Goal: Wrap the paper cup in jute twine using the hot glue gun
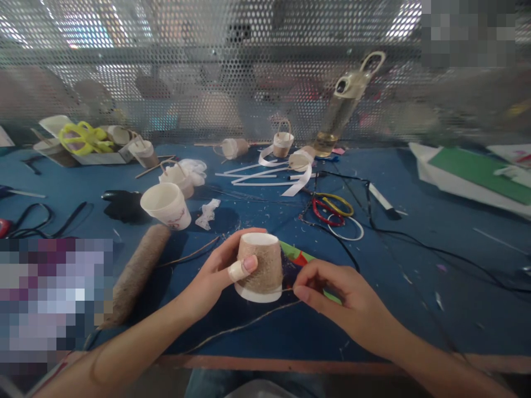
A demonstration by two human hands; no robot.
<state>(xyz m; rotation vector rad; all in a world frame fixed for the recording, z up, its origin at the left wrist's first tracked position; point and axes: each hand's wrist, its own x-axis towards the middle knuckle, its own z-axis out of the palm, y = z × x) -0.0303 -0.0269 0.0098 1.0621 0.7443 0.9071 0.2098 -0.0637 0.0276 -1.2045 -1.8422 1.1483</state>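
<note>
Covering most of the wall of the cup [265,262], the brown twine wrap looks well advanced, with rows reaching from near the narrow end down toward the wide one. What appears uncovered is the white band [258,296] around the wide rim; the far side is hidden, so its coverage cannot be told. The cup is at the front of the blue tabletop [415,320], directly before the person, turned narrow end up with a pale top showing; whether it touches the surface is unclear. Its wrapped part looks rough, matte and tan, the rows packed closely, against the smooth white below. The left hand [218,265] is closed around it, the thumb, with a pale wrapping [238,271] on it, pressing the front while the fingers go behind. The right hand [334,287] has its thumb and forefinger pinched together on a thin twine strand [287,289] that leaves the cup's lower right side. Another length of twine [244,328] trails beneath to the left, and a thick twine roll [141,271] lies beyond the left forearm.
</note>
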